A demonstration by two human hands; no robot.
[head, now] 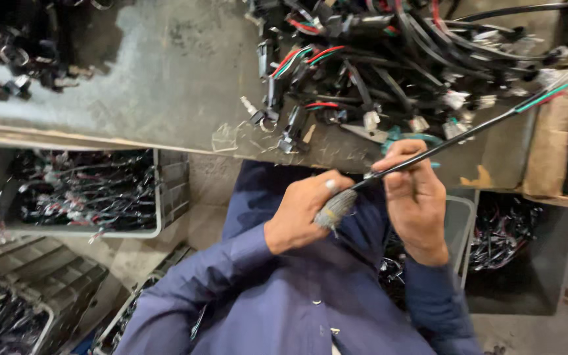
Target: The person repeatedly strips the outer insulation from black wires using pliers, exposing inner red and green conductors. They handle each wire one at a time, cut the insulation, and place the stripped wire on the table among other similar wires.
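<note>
My left hand (304, 209) grips a grey, braid-wrapped end (335, 209) of a thin black cable (468, 135), with a ring on one finger. My right hand (415, 194) pinches the same cable a little further along, just under the table edge. The cable runs up to the right and ends in loose red, green and white wires (547, 95). Both arms wear dark blue sleeves. Teal-handled pliers (409, 139) lie on the table just above my right hand.
A worn grey table (165, 79) carries a big heap of black wire harnesses with connectors (396, 59) and a smaller pile at far left (14, 59). Grey crates of harnesses (80, 190) stand below on the floor. A cardboard box (553, 144) sits at right.
</note>
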